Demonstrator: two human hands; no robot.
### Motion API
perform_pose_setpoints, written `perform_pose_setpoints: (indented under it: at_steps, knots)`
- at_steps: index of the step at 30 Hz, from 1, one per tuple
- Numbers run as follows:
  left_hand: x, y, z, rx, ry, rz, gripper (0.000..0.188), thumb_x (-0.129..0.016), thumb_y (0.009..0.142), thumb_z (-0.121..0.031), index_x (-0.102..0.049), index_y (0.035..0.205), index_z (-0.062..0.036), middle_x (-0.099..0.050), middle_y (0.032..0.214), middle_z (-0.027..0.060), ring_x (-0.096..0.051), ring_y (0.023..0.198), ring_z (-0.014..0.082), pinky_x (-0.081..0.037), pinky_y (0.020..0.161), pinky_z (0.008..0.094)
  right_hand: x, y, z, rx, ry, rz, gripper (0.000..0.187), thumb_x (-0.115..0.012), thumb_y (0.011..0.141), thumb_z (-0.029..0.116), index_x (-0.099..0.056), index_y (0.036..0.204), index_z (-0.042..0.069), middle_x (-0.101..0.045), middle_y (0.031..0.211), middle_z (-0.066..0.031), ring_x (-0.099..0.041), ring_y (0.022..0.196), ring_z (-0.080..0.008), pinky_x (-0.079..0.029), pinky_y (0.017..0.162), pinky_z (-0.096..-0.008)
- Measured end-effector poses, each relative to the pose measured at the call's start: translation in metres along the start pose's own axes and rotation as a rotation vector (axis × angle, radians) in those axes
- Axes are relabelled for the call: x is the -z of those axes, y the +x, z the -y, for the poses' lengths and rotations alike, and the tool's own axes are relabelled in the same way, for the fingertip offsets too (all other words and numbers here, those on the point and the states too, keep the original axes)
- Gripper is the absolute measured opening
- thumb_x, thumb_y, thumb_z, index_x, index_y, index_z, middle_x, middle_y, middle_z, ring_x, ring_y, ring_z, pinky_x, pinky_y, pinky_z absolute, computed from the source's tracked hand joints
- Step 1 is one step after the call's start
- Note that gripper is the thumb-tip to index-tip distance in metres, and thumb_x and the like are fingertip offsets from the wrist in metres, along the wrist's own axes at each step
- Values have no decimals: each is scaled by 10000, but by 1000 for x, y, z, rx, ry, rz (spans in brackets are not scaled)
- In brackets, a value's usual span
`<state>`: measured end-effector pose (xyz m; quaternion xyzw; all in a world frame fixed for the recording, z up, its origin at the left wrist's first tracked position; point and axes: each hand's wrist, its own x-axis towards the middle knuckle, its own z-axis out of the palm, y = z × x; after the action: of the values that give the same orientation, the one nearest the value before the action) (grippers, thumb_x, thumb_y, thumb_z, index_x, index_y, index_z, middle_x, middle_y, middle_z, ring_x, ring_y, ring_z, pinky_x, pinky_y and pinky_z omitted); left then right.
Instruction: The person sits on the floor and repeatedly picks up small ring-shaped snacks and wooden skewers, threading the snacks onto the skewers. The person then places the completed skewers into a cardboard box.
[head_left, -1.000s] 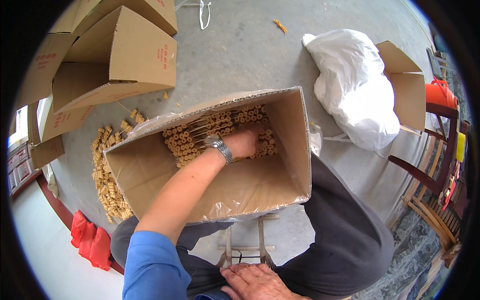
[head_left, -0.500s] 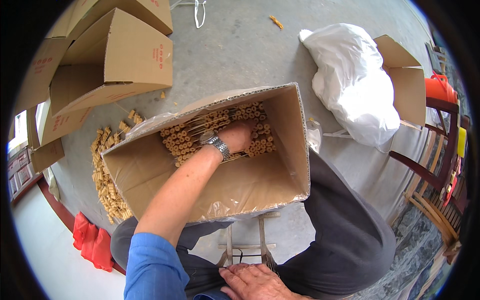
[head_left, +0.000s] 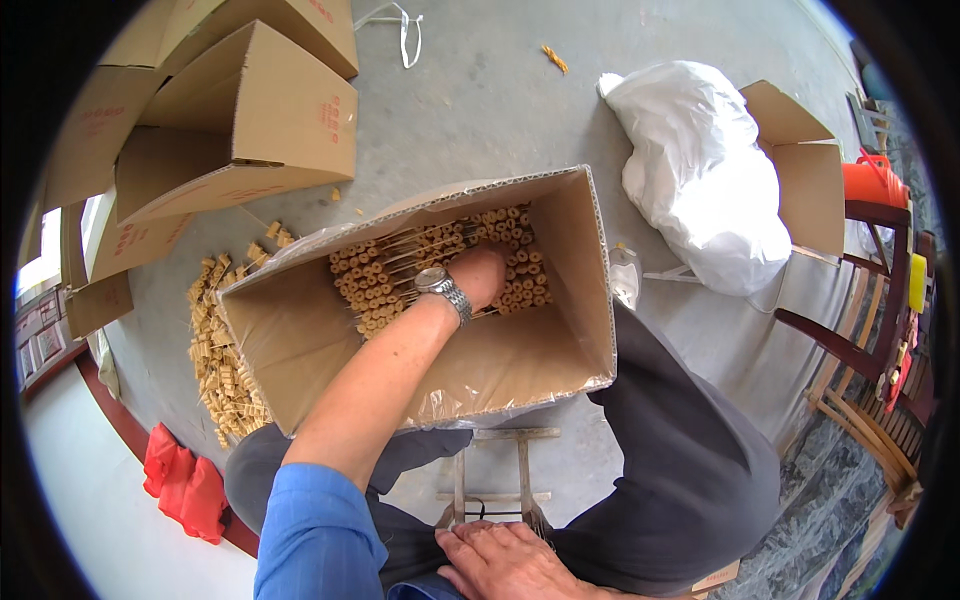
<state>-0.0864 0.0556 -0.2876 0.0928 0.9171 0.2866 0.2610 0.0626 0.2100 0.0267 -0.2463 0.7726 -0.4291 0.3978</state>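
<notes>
while right hand [head_left: 508,560] rests, left hand [head_left: 482,275] — seemingly — touches skewered rings [head_left: 366,288].

We are viewing grey floor [head_left: 480,120]: tan stick-mounted pieces [head_left: 222,375] are lying heaped at left, cartons [head_left: 290,110] are standing beyond, white strap [head_left: 405,18] and yellow twist [head_left: 555,59] are lying farther off.

Nothing legible: small red print [head_left: 332,118] on the open carton [head_left: 285,95], upper left; fainter red marks [head_left: 103,113] on the neighbouring carton [head_left: 85,150].
</notes>
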Motion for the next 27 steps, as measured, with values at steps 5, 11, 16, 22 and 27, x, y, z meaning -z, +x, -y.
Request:
perform_pose_setpoints:
  at_steps: [5,11,16,22,27]
  knots:
    - [78,-15,-22,-37,206,382,312,-580,882,-188,-631,1049,70,-663,936,283,-641,848,420,-521,748,474,-22,-5,0,31,-236,39,343,-630,905,261,-597,1149,23,-633,1029,-136,-608,941,-289,-474,850,-386]
    - [206,-154,-20,-34,48,12,437,-628,911,-253,-557,1245,20,-646,1141,220,-605,1085,383,-477,960,429,-52,-7,-11,61,-600,175,389,-670,869,245,-588,1162,4,-652,1026,-147,-633,942,-292,-483,826,-410]
    - [259,-340,16,312,-379,-491,448,-587,946,-270,-533,1298,2,-646,1035,86,-624,836,167,-521,775,301,-76,-3,-29,-29,-747,191,382,-633,905,275,-601,1195,27,-667,1047,-178,-638,979,-341,-481,865,-439]
    - [77,-515,111,734,-975,-860,253,-589,953,-246,-583,1055,-14,-578,755,0,-552,700,94,-482,645,273,-103,3,-33,107,-910,253,349,-608,910,276,-617,1136,10,-677,978,-176,-652,916,-341,-490,797,-437]
    - [-119,-554,126,1154,-1232,-847,431,-692,876,-242,-569,1190,26,-651,1021,155,-640,915,235,-528,830,323,-125,-4,-39,112,-1032,379,212,-603,853,190,-633,967,12,-666,944,-167,-644,894,-336,-495,804,-434]
